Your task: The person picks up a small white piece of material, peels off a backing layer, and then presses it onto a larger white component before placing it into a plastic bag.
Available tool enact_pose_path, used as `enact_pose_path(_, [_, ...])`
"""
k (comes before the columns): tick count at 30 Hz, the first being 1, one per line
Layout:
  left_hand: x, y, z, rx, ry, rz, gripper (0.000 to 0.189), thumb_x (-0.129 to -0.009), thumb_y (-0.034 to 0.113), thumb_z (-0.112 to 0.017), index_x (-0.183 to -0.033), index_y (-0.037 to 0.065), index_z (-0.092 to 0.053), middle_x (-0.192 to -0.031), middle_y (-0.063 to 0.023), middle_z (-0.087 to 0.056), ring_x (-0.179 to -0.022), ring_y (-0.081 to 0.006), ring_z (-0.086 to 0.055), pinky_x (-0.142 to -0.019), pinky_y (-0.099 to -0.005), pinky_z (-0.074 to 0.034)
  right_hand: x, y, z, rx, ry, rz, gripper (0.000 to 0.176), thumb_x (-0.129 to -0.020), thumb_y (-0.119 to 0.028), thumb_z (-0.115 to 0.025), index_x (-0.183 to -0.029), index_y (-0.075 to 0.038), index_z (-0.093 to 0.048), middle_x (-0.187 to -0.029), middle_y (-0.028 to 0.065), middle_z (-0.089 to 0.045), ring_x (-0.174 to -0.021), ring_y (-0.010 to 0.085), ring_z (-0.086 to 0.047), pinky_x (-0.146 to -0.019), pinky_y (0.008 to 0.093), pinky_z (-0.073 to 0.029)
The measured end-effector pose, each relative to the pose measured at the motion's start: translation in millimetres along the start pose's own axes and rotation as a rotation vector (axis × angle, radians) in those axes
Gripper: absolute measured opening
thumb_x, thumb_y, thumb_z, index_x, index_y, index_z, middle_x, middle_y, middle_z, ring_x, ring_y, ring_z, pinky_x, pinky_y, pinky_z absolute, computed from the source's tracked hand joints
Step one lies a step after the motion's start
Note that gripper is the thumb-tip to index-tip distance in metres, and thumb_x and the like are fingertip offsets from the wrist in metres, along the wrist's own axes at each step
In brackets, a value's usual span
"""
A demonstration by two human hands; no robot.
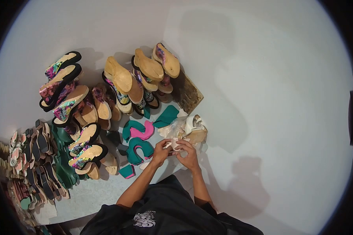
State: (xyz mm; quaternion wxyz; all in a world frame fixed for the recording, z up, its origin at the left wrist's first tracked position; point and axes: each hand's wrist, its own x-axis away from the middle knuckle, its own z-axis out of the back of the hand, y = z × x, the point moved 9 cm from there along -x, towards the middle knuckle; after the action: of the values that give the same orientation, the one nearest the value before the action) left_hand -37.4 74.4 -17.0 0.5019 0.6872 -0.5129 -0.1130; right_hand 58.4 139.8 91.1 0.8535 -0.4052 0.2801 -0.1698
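Observation:
My left hand [162, 152] and my right hand [187, 156] are close together near the table's right end. Between their fingers is a small pale pinkish-white piece [176, 144], curved and thin. Both hands pinch it from opposite sides; its exact kind cannot be made out. Just beyond the fingers lies a clear plastic bag [177, 126] with a white strap-like piece [195, 123] at its top right. Teal and pink cut pieces lie to the left of my hands, among them a teal U-shaped piece [146, 147] and a pink curved piece [145, 131].
Several shoe forms [119, 74] with floral uppers stand stacked along the wall. A brown board [189, 92] leans behind them. Flat dark sandals [43, 139] and dark green pieces [66, 168] crowd the left side of the table [92, 196]. A white wall [278, 98] rises at right.

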Motion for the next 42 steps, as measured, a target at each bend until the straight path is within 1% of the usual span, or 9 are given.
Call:
enact_pose_path(3, [0,2,-3,0.044,-0.003,-0.012,0.030,-0.085,-0.007,-0.054,-0.115,-0.002,-0.054,-0.108,-0.0091,-0.054,-0.088,-0.0170,-0.061,-0.071,-0.0262,-0.060,-1,-3,7,0.023,0.130,-0.008,0.025,-0.072,-0.005,-0.072,-0.096,-0.001,-0.065,-0.103,0.0143,-0.062,-0.100,0.0253,-0.060,-0.083,0.0327,-0.048])
enact_pose_path(5, [0,4,-2,-0.002,0.005,-0.031,0.031,-0.085,-0.007,-0.054,-0.116,-0.001,-0.054,-0.108,-0.0092,-0.054,-0.089,-0.0174,-0.061,-0.071,-0.0270,-0.060,7,9,27,0.089,0.428,-0.240,0.026,-0.076,-0.013,-0.074,-0.097,-0.001,-0.064,-0.095,0.0131,-0.062,-0.089,0.0224,-0.060,-0.076,0.0325,-0.049])
enact_pose_path(8, [0,7,-2,-0.054,0.013,-0.054,0.030,-0.085,-0.006,-0.055,-0.115,0.000,-0.054,-0.106,-0.0093,-0.055,-0.089,-0.0172,-0.061,-0.071,-0.0278,-0.061,16,50,10,0.009,0.244,-0.474,0.027,-0.078,-0.013,-0.073,-0.100,-0.001,-0.063,-0.090,0.0109,-0.062,-0.079,0.0184,-0.059,-0.071,0.0311,-0.049])
enact_pose_path(15, [-3,7,-10,-0.126,-0.037,-0.067,0.029,-0.085,-0.004,-0.058,-0.114,0.001,-0.056,-0.105,-0.0096,-0.055,-0.089,-0.0170,-0.061,-0.069,-0.0285,-0.061,18,61,14,0.097,0.310,-0.391,0.025,-0.079,-0.009,-0.072,-0.100,-0.001,-0.062,-0.088,0.0068,-0.062,-0.077,0.0137,-0.059,-0.069,0.0272,-0.049])
enact_pose_path(30, [1,16,-22,-0.232,-0.085,-0.090,0.032,-0.086,-0.007,-0.055,-0.117,0.002,-0.053,-0.098,-0.0120,-0.060,-0.079,-0.0195,-0.066,-0.069,-0.0298,-0.060,14,58,19,-0.162,0.396,-0.417,0.021,-0.082,-0.002,-0.067,-0.102,0.000,-0.063,-0.083,0.0062,-0.064,-0.073,0.0111,-0.058,-0.066,0.0244,-0.049])
enact_pose_path(33, [-8,5,-13,-0.108,-0.051,-0.066,0.030,-0.088,-0.005,-0.055,-0.118,0.000,-0.052,-0.094,-0.0118,-0.062,-0.076,-0.0205,-0.067,-0.068,-0.0297,-0.060,15,62,18,-0.142,0.410,-0.387,0.022,-0.082,-0.002,-0.067,-0.103,0.000,-0.063,-0.084,0.0067,-0.064,-0.075,0.0114,-0.059,-0.068,0.0240,-0.049])
enact_pose_path(36, [3,6,-21,0.069,-0.079,0.140,0.028,-0.089,-0.001,-0.056,-0.117,0.000,-0.052,-0.099,-0.0137,-0.060,-0.079,-0.0219,-0.067,-0.066,-0.0291,-0.060,14,57,19,-0.130,0.395,-0.389,0.022,-0.082,-0.002,-0.067,-0.104,-0.001,-0.064,-0.085,0.0067,-0.064,-0.077,0.0116,-0.060,-0.069,0.0232,-0.049])
enact_pose_path(38, [4,22,-25,-0.163,-0.071,-0.050,0.027,-0.091,0.000,-0.055,-0.117,-0.001,-0.052,-0.102,-0.0147,-0.060,-0.080,-0.0223,-0.068,-0.065,-0.0282,-0.060,14,59,17,-0.158,0.400,-0.375,0.024,-0.082,-0.002,-0.068,-0.106,-0.001,-0.063,-0.087,0.0069,-0.064,-0.079,0.0119,-0.061,-0.068,0.0231,-0.049])
enact_pose_path(42, [2,22,-16,-0.118,-0.011,-0.123,0.030,-0.090,0.002,-0.057,-0.119,0.000,-0.051,-0.105,-0.0148,-0.059,-0.081,-0.0202,-0.067,-0.066,-0.0291,-0.059,11,50,17,-0.143,0.331,-0.446,0.025,-0.083,0.000,-0.066,-0.108,0.000,-0.062,-0.089,0.0070,-0.064,-0.080,0.0122,-0.061,-0.066,0.0241,-0.050])
